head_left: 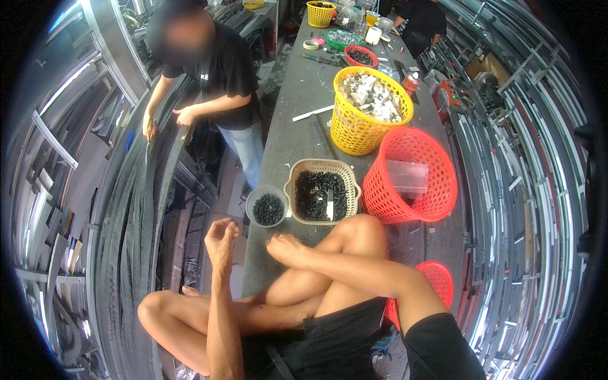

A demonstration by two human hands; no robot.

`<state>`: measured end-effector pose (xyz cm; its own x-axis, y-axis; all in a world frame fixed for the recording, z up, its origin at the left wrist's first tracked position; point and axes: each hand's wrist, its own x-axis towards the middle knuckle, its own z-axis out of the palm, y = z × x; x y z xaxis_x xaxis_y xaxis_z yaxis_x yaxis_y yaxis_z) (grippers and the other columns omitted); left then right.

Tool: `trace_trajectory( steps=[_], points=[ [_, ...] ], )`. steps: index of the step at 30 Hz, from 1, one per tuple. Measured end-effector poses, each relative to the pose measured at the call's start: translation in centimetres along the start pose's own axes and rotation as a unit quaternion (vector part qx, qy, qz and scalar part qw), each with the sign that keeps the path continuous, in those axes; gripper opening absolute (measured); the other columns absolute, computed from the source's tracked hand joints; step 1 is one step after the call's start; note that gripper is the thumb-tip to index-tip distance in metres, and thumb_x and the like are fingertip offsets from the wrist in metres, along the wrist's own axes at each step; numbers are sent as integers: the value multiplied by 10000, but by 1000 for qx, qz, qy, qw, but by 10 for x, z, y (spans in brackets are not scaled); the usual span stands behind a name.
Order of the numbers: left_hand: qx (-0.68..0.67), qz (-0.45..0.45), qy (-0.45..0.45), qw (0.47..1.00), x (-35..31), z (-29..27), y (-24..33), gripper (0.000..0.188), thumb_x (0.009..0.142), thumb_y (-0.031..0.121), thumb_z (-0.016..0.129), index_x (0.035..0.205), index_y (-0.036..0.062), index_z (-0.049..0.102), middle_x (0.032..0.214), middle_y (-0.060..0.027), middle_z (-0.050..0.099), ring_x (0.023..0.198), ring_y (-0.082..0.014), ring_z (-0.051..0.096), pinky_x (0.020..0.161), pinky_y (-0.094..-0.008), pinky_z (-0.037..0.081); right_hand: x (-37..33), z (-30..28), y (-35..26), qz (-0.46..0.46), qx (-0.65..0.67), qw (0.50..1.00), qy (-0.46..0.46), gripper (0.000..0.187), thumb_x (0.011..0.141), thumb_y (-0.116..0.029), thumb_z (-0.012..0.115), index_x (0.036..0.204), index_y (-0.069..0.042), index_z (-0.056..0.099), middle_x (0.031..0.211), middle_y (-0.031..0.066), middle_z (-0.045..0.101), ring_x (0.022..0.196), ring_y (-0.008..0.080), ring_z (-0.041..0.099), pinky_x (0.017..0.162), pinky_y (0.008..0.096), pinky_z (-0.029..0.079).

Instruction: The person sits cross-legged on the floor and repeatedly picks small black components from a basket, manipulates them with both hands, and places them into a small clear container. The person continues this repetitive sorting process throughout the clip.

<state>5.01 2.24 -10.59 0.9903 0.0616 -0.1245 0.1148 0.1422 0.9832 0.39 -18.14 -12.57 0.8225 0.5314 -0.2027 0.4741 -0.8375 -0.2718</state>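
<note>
My left hand (221, 239) is raised near the table's left edge, its fingers curled in toward the thumb. Across from it, my right hand (286, 249) is closed in front of my bent knee. What either hand pinches, if anything, is too small or hidden to make out. Just beyond them stands a clear round tub (252, 209) with small black parts (268, 209) in it. To its right, a beige square basket (294, 190) holds many more small black pieces (311, 193), with a knife-like white-and-dark strip (330, 204) lying on top.
A red perforated basket (443, 183) lies tilted at the right, a clear plastic piece inside. Behind it, a yellow basket (354, 130) is heaped with white and dark scraps. A smaller red basket (437, 278) sits beside my right arm. A co-worker (221, 69) stands left among metal profiles.
</note>
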Motion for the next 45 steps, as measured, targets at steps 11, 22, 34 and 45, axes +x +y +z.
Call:
trace_trajectory(
  steps=[11, 22, 34, 45],
  points=[
    [-9, -58, -56, 997, -9, 4, 12, 221, 995, 53, 666, 1164, -87, 690, 961, -115, 733, 858, -158, 695, 776, -267, 556, -6, -25, -12, -39, 50, 995, 73, 204, 856, -93, 690, 1010, 14, 611, 833, 215, 700, 748, 400, 741, 672, 478, 609],
    [-206, -154, -81, 963, -10, 5, 14, 166, 970, 37, 733, 1103, -27, 658, 1014, -87, 682, 928, -183, 672, 868, -305, 566, 16, -69, -15, -13, 310, 889, 337, 155, 988, -126, 590, 1049, -7, 512, 926, 206, 614, 842, 440, 674, 711, 523, 551],
    [-167, -141, -56, 974, -12, 13, 8, 76, 983, 59, 752, 1045, 22, 727, 973, -41, 721, 874, -127, 683, 849, -286, 571, 17, -76, -11, 14, 371, 884, 284, 138, 960, -118, 691, 982, -8, 610, 904, 179, 667, 813, 398, 675, 720, 481, 522],
    [20, -49, -97, 994, -16, 13, 25, 179, 944, 95, 803, 1052, -40, 755, 1028, -99, 763, 909, -142, 687, 837, -299, 555, 17, -81, -3, 68, 431, 878, 199, 149, 993, -146, 694, 1043, -5, 691, 880, 119, 751, 745, 194, 736, 656, 346, 560]
  ],
)
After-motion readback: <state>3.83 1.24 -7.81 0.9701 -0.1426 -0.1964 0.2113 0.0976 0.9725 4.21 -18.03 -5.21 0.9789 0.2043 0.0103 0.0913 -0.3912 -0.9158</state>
